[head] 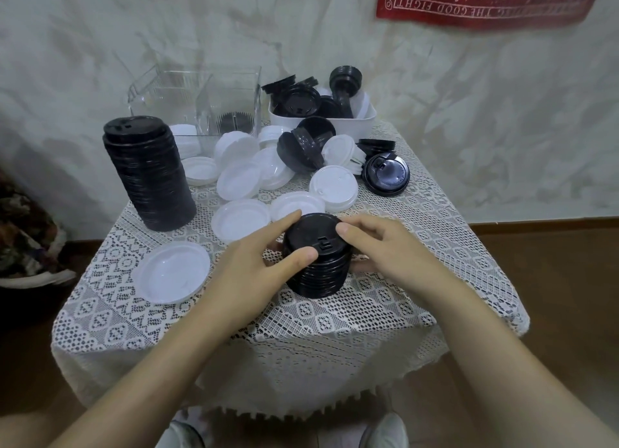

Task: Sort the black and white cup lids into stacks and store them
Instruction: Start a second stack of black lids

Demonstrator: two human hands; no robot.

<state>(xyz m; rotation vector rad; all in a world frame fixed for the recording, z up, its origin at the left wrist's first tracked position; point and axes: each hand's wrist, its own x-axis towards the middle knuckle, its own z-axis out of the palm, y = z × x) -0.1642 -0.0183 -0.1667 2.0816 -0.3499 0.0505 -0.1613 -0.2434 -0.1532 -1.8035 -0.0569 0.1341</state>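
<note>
A short stack of black lids (318, 263) stands near the middle of the lace-covered table (351, 313). My left hand (264, 256) grips its left side, thumb on the top lid. My right hand (378, 246) holds its right side, fingers curled over the top edge. A tall stack of black lids (149, 172) stands at the table's left. Loose white lids (241, 176) lie scattered behind the short stack, and one white lid (172, 271) lies upside down at the front left. Loose black lids (303, 149) are mixed among them.
A clear plastic box (201, 102) stands at the back left. A white bin (321, 121) with several black and white lids sits at the back right. A single black lid (385, 176) lies to the right. The wall is close behind; wooden floor surrounds the table.
</note>
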